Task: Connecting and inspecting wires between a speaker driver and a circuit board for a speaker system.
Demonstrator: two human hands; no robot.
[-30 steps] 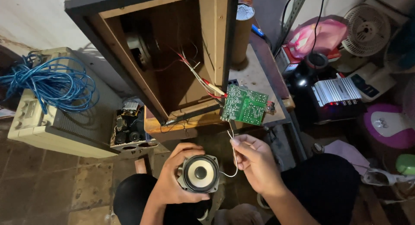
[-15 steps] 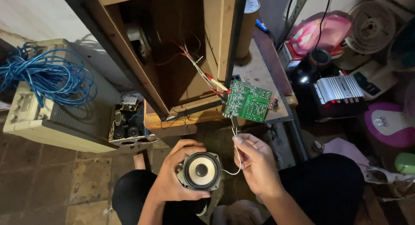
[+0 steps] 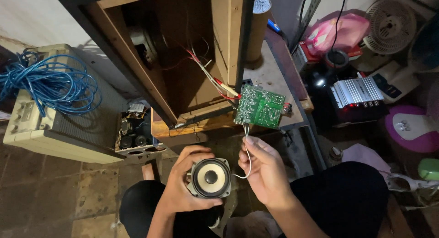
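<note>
At lower centre we cup a small speaker driver [image 3: 210, 177] in our left hand [image 3: 183, 187] while our right hand [image 3: 265, 174] pinches its white lead wire [image 3: 247, 149], apparently mid-wiring to the green circuit board [image 3: 259, 106]; next likely calls for steady, precise fingers.

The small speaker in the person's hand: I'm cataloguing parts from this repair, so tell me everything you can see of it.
The small speaker is a round driver with a pale cream cone, a dark centre cap and a dark surround in a black frame. It faces up toward the camera, held low in the middle of the view above the person's lap. The left hand cups it from the left and beneath. A thin white wire leaves its right side and rises through the right hand toward the green circuit board. No damage shows.
</note>
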